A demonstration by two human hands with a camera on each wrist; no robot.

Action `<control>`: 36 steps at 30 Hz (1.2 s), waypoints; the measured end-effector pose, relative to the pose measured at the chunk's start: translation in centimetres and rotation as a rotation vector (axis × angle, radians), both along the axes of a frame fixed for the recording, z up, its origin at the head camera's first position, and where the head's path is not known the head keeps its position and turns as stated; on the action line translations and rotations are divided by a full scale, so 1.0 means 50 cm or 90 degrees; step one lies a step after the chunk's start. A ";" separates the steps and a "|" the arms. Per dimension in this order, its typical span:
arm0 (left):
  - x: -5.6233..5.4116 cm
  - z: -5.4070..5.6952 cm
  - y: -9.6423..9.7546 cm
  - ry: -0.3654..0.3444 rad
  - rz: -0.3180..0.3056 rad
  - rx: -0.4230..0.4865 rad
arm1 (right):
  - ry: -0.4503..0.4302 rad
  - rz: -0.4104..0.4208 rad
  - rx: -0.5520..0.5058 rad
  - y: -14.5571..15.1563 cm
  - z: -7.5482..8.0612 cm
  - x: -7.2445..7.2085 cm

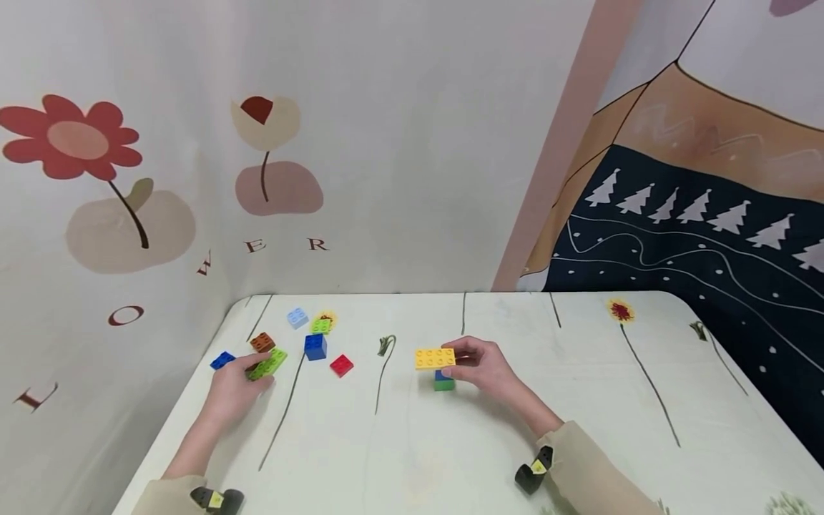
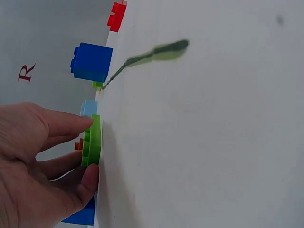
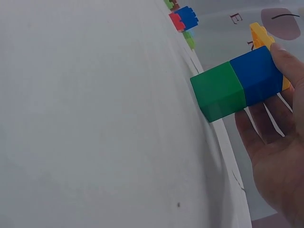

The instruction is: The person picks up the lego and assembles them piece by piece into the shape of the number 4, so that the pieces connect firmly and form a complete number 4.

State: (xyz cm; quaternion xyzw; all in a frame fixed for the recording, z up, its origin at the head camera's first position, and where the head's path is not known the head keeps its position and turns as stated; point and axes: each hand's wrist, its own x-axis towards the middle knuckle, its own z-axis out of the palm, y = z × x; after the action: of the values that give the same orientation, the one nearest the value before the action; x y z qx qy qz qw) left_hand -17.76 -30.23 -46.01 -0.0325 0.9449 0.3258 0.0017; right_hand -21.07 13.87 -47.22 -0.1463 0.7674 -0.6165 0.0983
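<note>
pinching the lime brick (image 1: 270,363), the left hand (image 1: 228,393) is at the surface's (image 1: 412,458) left side; the right hand (image 1: 486,368) grips the yellow brick (image 1: 434,358) atop the blue brick (image 3: 256,76) and green brick (image 3: 219,92), mid-surface. brown brick (image 1: 262,342) near left fingers; blue cube (image 1: 315,347), red brick (image 1: 342,365) between hands; light blue brick (image 1: 297,317) farther back.

An elongated, flat yellow brick (image 1: 434,358) caps a blue block (image 3: 256,76), overhanging it to one side, studs upward; a green block (image 3: 218,92) forms the flush-aligned base. A lime-green brick (image 1: 269,363), flat and studded, is held studs upward at the left of the desk (image 1: 399,465).
</note>
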 end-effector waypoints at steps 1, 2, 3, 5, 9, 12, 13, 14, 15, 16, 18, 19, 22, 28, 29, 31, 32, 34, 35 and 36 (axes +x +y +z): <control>-0.002 -0.002 0.000 -0.003 -0.003 0.001 | -0.003 -0.001 0.000 0.000 -0.001 0.000; -0.004 -0.004 0.000 -0.004 -0.006 0.001 | -0.004 -0.001 0.000 0.000 -0.002 0.000; -0.006 -0.007 0.001 -0.001 -0.010 0.001 | -0.003 0.000 -0.002 0.000 -0.001 0.000; -0.011 -0.013 0.003 0.014 -0.018 -0.009 | -0.003 0.000 0.000 0.000 -0.003 -0.001; -0.018 -0.020 0.012 0.057 -0.032 -0.047 | -0.005 0.001 -0.001 -0.001 -0.002 -0.001; -0.021 -0.018 0.018 0.075 -0.039 -0.066 | -0.009 -0.003 0.001 -0.001 -0.004 -0.001; -0.021 -0.018 0.019 0.077 -0.040 -0.070 | -0.011 -0.003 0.000 -0.001 -0.004 -0.001; -0.022 -0.017 0.020 0.075 -0.040 -0.070 | -0.011 -0.003 0.001 -0.001 -0.004 -0.002; -0.022 -0.016 0.020 0.072 -0.038 -0.071 | -0.012 -0.003 0.002 -0.001 -0.003 -0.002; -0.021 -0.015 0.020 0.071 -0.038 -0.072 | -0.012 -0.003 0.003 -0.001 -0.003 -0.002; -0.019 -0.012 0.019 0.066 -0.037 -0.068 | -0.014 -0.002 0.005 0.000 -0.003 -0.002; -0.017 -0.012 0.019 0.065 -0.037 -0.064 | -0.015 -0.002 0.007 0.000 -0.002 -0.002; -0.011 -0.007 0.019 0.063 -0.039 -0.050 | -0.019 -0.002 0.010 0.000 -0.002 -0.002; 0.005 0.007 0.022 0.051 -0.027 -0.016 | -0.021 0.001 0.009 0.000 -0.002 -0.006; 0.007 0.010 0.022 0.050 -0.025 -0.010 | -0.022 0.002 0.007 0.000 -0.002 -0.006; 0.011 0.014 0.025 0.050 -0.021 0.003 | -0.024 0.002 0.006 0.001 0.000 -0.005; 0.013 0.016 0.026 0.052 -0.020 0.009 | -0.023 0.003 0.005 0.001 0.000 -0.005; 0.017 0.021 0.029 0.061 -0.022 0.013 | -0.022 0.006 0.004 0.002 -0.001 -0.006; 0.021 0.024 0.032 0.068 -0.023 0.013 | -0.021 0.007 0.004 0.002 -0.001 -0.006; 0.024 0.028 0.035 0.075 -0.025 0.012 | -0.020 0.008 0.005 0.002 -0.001 -0.006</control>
State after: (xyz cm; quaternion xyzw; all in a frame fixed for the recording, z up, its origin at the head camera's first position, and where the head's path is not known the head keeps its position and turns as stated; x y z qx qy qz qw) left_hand -16.56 -28.48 -44.59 0.0054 0.9407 0.3358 -0.0476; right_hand -21.38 13.95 -47.29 -0.1412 0.7672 -0.6150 0.1149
